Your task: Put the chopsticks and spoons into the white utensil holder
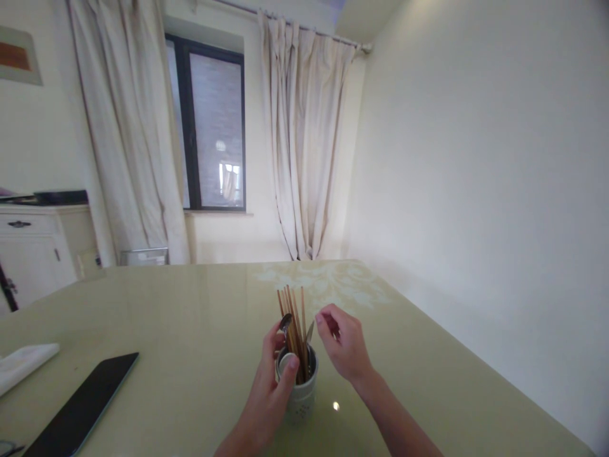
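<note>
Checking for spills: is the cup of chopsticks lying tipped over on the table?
No, the cup stands upright, gripped by the left hand.

The left hand [269,397] hides the cup's [304,397] left side (forearms cut off).

chopsticks [294,327] in holder [301,393], phone [80,403] left

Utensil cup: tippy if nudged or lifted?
Probably top-heavy: the chopsticks stand far above the utensil cup's rim. The glossy table may let it slide. The left hand wraps it, which should steady it.
</note>
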The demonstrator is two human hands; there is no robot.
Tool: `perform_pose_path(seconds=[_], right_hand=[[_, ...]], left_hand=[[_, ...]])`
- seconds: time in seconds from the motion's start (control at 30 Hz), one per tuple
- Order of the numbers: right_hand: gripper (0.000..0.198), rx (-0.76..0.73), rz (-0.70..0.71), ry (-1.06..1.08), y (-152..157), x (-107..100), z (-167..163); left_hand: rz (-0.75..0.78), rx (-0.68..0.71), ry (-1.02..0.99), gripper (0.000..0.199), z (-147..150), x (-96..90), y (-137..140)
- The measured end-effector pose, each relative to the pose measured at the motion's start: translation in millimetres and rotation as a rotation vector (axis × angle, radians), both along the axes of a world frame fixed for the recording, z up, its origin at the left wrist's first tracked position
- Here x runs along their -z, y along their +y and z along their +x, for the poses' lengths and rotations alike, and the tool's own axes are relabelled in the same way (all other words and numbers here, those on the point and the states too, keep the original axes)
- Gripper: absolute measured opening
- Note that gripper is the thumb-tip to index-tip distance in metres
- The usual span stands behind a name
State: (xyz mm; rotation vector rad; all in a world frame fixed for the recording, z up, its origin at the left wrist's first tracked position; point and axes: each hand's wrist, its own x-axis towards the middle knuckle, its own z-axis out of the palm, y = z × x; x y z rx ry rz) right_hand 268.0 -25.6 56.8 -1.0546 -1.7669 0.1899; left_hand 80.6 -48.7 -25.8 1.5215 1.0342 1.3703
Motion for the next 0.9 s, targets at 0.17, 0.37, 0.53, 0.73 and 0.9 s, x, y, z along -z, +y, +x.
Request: perform_pose_path(seconds=[0.17,0.37,0.53,0.73,0.9], right_hand=[[0.025,-0.147,-0.084,0.183,7.7,29.0,-8.1],[0.038,-0.22,-0.269,0.393,3.1,47.1,-15.4],[0.04,-0.154,-0.282,0.487,2.2,45.6,-23.7],[0.036,-0.152,-0.297,0.549,3.7,54.3,-27.3],[0.035,-0.19,-0.321,0.624,9.1,56.6,-30.1]], left_hand=[[0.027,-0.026,-0.02,0.071,-3.2,5.5,3.5],[0.012,0.019,-0.03,0.069,-8.2,18.5,7.9],[0.045,0.085,-0.03,0.078,-12.6,19.5,5.6],[0.044,0.296,-0.077,0.112,-13.7,11.7,8.3],[-0.011,0.344,-0.019,0.118,-10.7,6.4,8.4]])
